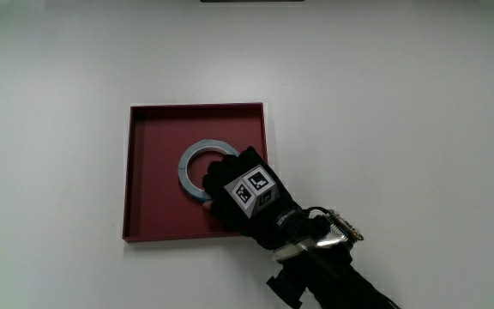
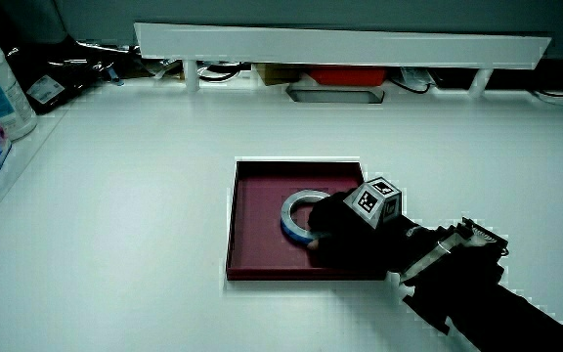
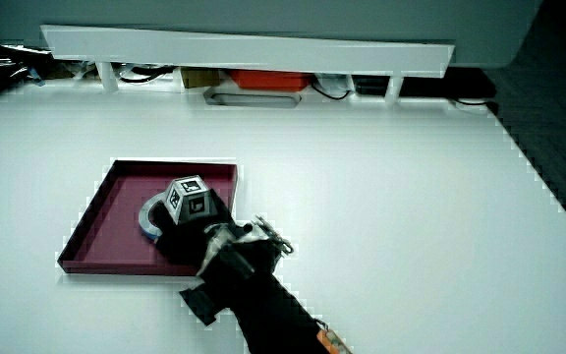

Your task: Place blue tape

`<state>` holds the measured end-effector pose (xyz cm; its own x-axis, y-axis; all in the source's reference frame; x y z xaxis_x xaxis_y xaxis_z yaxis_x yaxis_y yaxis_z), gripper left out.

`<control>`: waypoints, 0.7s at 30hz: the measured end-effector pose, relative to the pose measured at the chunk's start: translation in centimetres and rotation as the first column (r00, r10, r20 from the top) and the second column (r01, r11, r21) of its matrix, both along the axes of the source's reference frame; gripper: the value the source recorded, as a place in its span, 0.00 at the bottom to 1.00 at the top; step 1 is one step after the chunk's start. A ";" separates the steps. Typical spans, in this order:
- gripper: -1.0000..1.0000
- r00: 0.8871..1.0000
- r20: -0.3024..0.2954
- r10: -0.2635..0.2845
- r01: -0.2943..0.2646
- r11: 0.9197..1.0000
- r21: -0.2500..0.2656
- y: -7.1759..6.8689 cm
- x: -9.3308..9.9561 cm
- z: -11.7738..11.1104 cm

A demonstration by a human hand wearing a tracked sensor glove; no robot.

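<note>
Lying flat, hole upward, no long axis: blue tape (image 1: 197, 168) in the red tray (image 1: 153, 163), its near rim pinched by the hand (image 1: 245, 196).

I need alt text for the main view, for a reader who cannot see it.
A black-gloved hand rests on a roll of blue tape lying flat inside a shallow dark red tray on a white table. A small patterned cube sits on the glove's back.
</note>
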<state>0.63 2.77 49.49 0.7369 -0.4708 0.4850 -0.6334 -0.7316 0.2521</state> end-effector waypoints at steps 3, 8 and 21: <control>0.32 1.000 0.011 0.008 -0.008 1.000 -0.030 0.0 0.3 0.1; 0.25 0.999 0.043 0.020 -0.018 0.999 -0.043 0.0 0.8 -0.2; 0.06 0.976 0.203 0.083 -0.059 0.991 -0.122 -1.1 4.4 -4.9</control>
<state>5.00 1.68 44.60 0.6445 -0.3533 0.6781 -0.6279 -0.7507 0.2057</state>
